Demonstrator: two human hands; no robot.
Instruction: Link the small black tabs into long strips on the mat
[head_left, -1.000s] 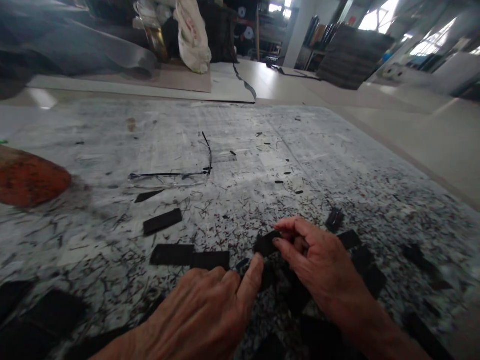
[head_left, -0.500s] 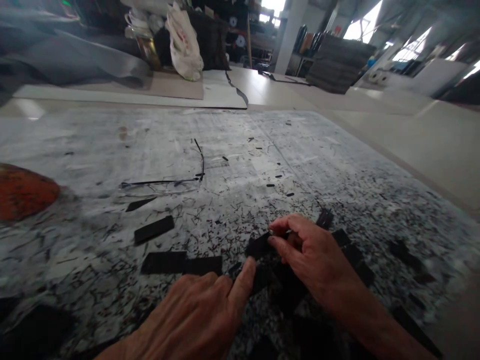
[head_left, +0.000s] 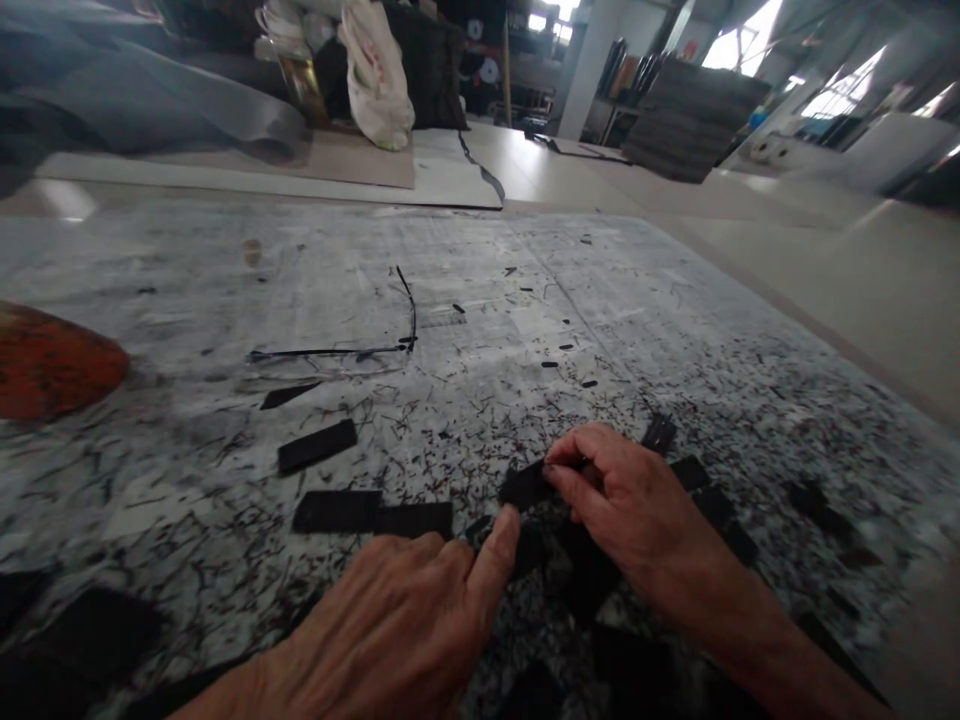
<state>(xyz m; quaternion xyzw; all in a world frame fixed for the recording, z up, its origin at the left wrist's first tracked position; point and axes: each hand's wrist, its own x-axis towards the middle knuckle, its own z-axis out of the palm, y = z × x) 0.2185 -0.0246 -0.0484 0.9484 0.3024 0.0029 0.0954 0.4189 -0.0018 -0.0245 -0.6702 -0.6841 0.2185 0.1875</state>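
My right hand (head_left: pixel 626 495) is closed, thumb and forefinger pinched at the far right end of a small black rectangular piece (head_left: pixel 525 484). My left hand (head_left: pixel 420 610) rests palm down, one digit stretched out with its tip at the near edge of that piece; its other fingers are bent downward and mostly hidden. Two flat black rectangles (head_left: pixel 337 511) lie end to end just beyond my left knuckles, and another black rectangle (head_left: pixel 318 446) lies farther off. More dark pieces (head_left: pixel 589 570) are partly covered below my right hand.
Dark shreds litter the worn white work surface (head_left: pixel 480 250). Eyeglasses (head_left: pixel 330 352) and a thin pointed black scrap (head_left: pixel 289 395) lie ahead. An orange, dark-speckled object (head_left: pixel 60 362) sits at left. Behind are a white plastic bag (head_left: pixel 376 80), a jar (head_left: pixel 301 85) and stacked dark sheets (head_left: pixel 694 115).
The view has tilted and shifted slightly, so the scene sits a little higher and farther right. Both hands stay at the same black piece, the right still pinching.
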